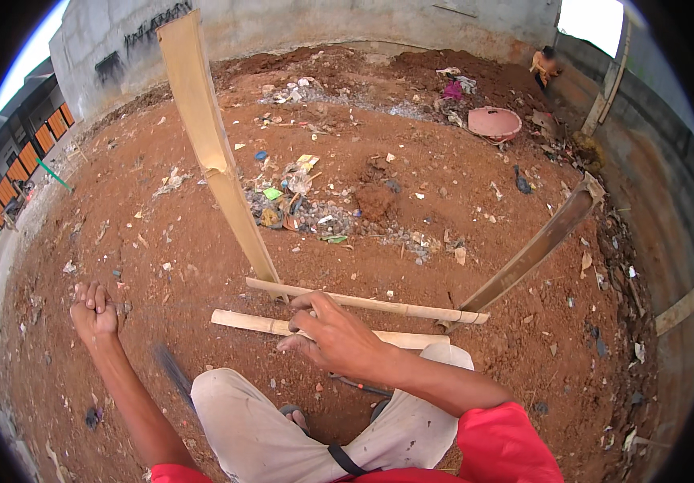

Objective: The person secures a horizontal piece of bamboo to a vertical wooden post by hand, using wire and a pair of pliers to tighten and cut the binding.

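Note:
My left hand (pixel 96 314) is raised over the dirt on the left, its fingers curled in and nothing visible in them. My right hand (pixel 335 334) is at the lower bamboo strip (pixel 250 322), fingers bent over it and thumb on its near side. Parallel to it, just beyond, lies a second bamboo strip (pixel 379 304). A tall split bamboo post (pixel 218 173) stands up on the left. Near the right end of the strips, a darker split bamboo post (pixel 532 241) leans outward. Beside my left knee is a dark, blurred, blade-like object (pixel 174 374).
Reddish dirt (pixel 121 241) surrounds me, with scattered rubbish (pixel 295 189) ahead. A pink basin (pixel 494 122) lies farther off. Another person (pixel 546 68) crouches at the far right by a wall (pixel 653 105). A concrete wall (pixel 299 24) closes the far side.

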`<state>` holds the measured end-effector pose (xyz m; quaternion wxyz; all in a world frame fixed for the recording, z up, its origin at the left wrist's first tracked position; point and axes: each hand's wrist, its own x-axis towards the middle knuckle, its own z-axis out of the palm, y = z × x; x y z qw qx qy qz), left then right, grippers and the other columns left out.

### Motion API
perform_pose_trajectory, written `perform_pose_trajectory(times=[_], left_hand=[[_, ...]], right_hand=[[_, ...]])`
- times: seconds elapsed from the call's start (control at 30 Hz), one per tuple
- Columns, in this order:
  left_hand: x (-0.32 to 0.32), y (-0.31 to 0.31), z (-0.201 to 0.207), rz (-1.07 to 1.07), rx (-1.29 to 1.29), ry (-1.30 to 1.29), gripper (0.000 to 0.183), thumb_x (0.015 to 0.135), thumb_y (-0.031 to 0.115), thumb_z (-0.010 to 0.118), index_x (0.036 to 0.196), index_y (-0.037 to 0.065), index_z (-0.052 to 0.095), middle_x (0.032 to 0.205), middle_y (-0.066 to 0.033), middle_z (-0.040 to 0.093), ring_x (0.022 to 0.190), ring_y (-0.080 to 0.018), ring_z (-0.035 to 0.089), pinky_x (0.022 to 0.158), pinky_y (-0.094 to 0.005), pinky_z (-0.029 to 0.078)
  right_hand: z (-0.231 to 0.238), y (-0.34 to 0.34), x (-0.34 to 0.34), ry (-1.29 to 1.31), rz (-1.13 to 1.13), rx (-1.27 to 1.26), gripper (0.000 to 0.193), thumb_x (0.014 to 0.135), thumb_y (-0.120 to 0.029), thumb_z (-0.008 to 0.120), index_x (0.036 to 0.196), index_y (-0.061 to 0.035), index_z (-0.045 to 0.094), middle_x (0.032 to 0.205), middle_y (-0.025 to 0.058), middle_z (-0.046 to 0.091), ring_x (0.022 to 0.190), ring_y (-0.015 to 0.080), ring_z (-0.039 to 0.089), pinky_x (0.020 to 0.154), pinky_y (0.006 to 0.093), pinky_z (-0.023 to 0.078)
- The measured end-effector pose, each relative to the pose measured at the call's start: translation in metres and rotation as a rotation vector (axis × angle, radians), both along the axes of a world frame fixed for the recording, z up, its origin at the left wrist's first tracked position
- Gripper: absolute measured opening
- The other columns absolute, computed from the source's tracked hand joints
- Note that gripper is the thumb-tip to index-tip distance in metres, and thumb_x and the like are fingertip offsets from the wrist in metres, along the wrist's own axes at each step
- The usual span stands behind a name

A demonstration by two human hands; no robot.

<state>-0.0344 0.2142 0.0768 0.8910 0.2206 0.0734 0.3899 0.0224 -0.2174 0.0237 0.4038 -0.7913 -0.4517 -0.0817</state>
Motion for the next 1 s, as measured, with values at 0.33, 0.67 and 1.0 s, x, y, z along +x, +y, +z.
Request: perform_pose_trajectory(times=[0.33, 0.67, 1.0], left_hand=[[0.017, 0.015, 0.007, 0.182, 0.099, 0.039, 0.029, 0.101, 0.009, 0.033, 0.073, 0.009, 0.039, 0.062, 0.0010, 0.036, 0.045, -0.0078, 0.028, 0.033, -0.0228, 0.020], [0.011, 0.005, 0.012, 0.140, 0.141, 0.153, 0.030, 0.101, 0.008, 0.032, 0.072, 0.011, 0.039, 0.061, 0.0023, 0.036, 0.044, -0.0071, 0.028, 0.033, -0.0226, 0.020], [0.048, 0.028, -0.015, 0.345, 0.282, 0.308, 0.025, 0.100, 0.010, 0.037, 0.076, 0.016, 0.042, 0.059, 0.0049, 0.033, 0.044, -0.0069, 0.028, 0.035, -0.0228, 0.019]], right_hand=[[-0.005, 0.003, -0.017, -0.257, 0.190, -0.208, 0.027, 0.081, -0.029, 0.069, 0.094, -0.0069, 0.060, 0.090, 0.0109, 0.061, 0.082, 0.0288, 0.063, 0.069, 0.0423, 0.052], [-0.002, -0.001, 0.005, -0.368, 0.187, 0.054, 0.027, 0.075, -0.016, 0.074, 0.097, -0.0084, 0.061, 0.096, 0.0070, 0.062, 0.088, 0.0258, 0.063, 0.073, 0.0384, 0.052], [-0.001, 0.019, -0.024, -0.121, 0.397, 0.060, 0.026, 0.086, -0.017, 0.066, 0.071, -0.0055, 0.048, 0.068, 0.0085, 0.043, 0.064, 0.0266, 0.054, 0.055, 0.0392, 0.046]])
